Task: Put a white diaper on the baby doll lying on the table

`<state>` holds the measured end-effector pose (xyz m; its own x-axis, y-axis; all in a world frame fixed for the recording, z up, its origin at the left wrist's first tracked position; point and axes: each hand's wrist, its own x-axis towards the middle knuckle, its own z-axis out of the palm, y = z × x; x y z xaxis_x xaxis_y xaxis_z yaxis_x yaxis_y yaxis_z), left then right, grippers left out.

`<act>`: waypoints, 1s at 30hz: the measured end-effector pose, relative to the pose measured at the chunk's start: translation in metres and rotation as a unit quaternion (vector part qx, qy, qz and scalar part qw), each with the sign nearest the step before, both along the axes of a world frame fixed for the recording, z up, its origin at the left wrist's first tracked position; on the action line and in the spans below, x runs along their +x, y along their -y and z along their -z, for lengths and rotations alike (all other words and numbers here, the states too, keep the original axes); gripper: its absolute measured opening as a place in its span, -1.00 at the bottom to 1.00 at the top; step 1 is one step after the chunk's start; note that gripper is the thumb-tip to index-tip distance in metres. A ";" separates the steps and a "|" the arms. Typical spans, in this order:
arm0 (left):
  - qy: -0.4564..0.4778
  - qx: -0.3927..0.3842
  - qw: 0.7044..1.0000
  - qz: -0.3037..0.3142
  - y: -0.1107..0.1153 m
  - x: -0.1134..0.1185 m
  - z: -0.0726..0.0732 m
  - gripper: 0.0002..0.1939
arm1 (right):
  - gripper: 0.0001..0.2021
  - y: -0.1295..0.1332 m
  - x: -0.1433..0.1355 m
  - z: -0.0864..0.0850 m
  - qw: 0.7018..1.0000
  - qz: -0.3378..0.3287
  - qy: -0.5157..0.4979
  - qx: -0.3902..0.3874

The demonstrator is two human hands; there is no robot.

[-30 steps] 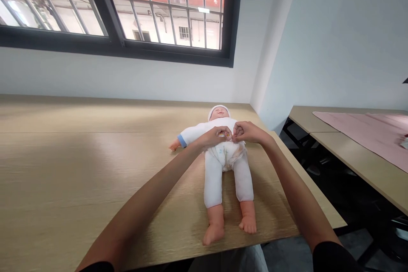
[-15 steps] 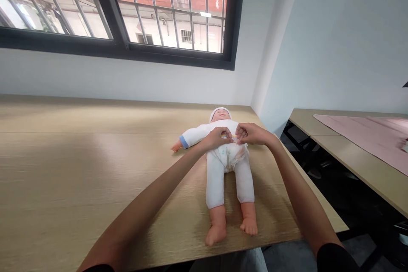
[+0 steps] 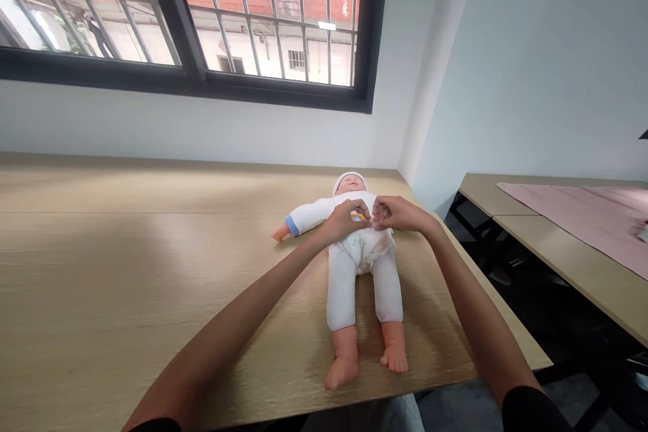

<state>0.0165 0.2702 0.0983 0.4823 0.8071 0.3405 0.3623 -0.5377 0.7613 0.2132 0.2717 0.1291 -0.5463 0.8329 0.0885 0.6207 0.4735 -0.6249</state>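
Note:
A baby doll (image 3: 341,290) in white clothes and a white cap lies on its back, feet towards me. Around its hips is a white diaper (image 3: 362,246) with faint printed marks. At the diaper's front waist, my left hand (image 3: 349,217) pinches the waistband edge, thumb and fingertips together. Close beside it, my right hand (image 3: 397,213) is closed with bent fingers on the same waistband. The fingertips of both hands nearly meet over the doll's belly. A bit of yellow and white shows between the left thumb and fingers. The doll's arm on the right is hidden behind my right hand.
The doll lies on a light wooden table (image 3: 152,297), near its right and front edges. To the right, past a dark gap, a second table (image 3: 557,239) carries a pink cloth (image 3: 587,212). A barred window (image 3: 273,20) is in the wall behind.
Both hands stay at the diaper's front waist, and their fingertips have shifted slightly. The doll lies in the same place.

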 end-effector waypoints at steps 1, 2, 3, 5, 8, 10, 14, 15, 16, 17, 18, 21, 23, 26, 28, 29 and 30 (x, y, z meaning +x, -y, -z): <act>0.008 -0.006 1.000 0.004 0.000 -0.001 0.000 -0.85 | -0.78 0.001 0.001 -0.002 1.000 -0.001 -0.006 -0.006; 0.012 -0.011 1.000 0.005 0.000 -0.001 -0.001 -0.85 | -0.77 0.002 0.002 -0.003 1.000 -0.002 -0.012 -0.014; 0.012 -0.012 1.000 0.003 0.000 -0.001 -0.001 -0.85 | -0.76 0.003 0.003 -0.006 1.000 -0.003 -0.017 -0.021; -0.001 -0.010 1.000 -0.012 0.000 -0.002 -0.002 -0.86 | -0.76 0.005 0.005 -0.010 0.999 -0.001 -0.024 -0.033; -0.028 -0.008 0.998 -0.050 0.001 -0.004 -0.007 -0.87 | -0.77 0.007 0.008 -0.013 0.999 0.011 -0.019 -0.025; -0.035 -0.002 0.997 -0.065 0.003 -0.006 -0.011 -0.88 | -0.82 0.007 0.008 -0.013 1.000 0.021 -0.001 0.001; -0.036 0.021 0.998 -0.049 0.005 -0.010 -0.016 -0.88 | -0.84 0.006 0.001 -0.010 0.998 0.030 0.035 0.043; -0.036 0.021 0.998 -0.046 0.006 -0.010 -0.015 -0.87 | -0.83 0.005 -0.001 -0.009 0.998 0.029 0.038 0.045; -0.036 0.021 0.998 -0.045 0.006 -0.010 -0.015 -0.86 | -0.83 0.005 -0.003 -0.008 0.998 0.027 0.041 0.045; -0.036 0.021 0.998 -0.046 0.006 -0.010 -0.015 -0.85 | -0.84 0.005 -0.005 -0.007 0.998 0.025 0.042 0.045; -0.039 0.022 0.998 -0.046 0.006 -0.009 -0.014 -0.85 | -0.85 0.005 -0.006 -0.007 0.998 0.025 0.044 0.045; -0.054 0.033 0.997 -0.045 0.007 -0.008 -0.015 -0.85 | -0.90 0.005 -0.007 -0.005 0.998 0.027 0.047 0.045; -0.071 0.038 0.996 -0.043 0.008 -0.007 -0.016 -0.86 | -0.91 0.004 -0.007 -0.003 0.997 0.028 0.051 0.047; -0.088 0.041 0.994 -0.040 0.008 -0.008 -0.017 -0.86 | -0.91 0.001 -0.007 0.000 0.996 0.034 0.058 0.053; -0.088 0.040 0.995 -0.036 0.007 -0.008 -0.017 -0.86 | -0.90 0.000 -0.008 0.002 0.995 0.039 0.068 0.059; -0.088 0.040 0.995 -0.032 0.007 -0.009 -0.017 -0.86 | -0.91 -0.001 -0.009 0.003 0.995 0.042 0.072 0.063; -0.089 0.042 0.995 -0.028 0.006 -0.009 -0.016 -0.87 | -0.91 -0.001 -0.009 0.004 0.994 0.044 0.077 0.065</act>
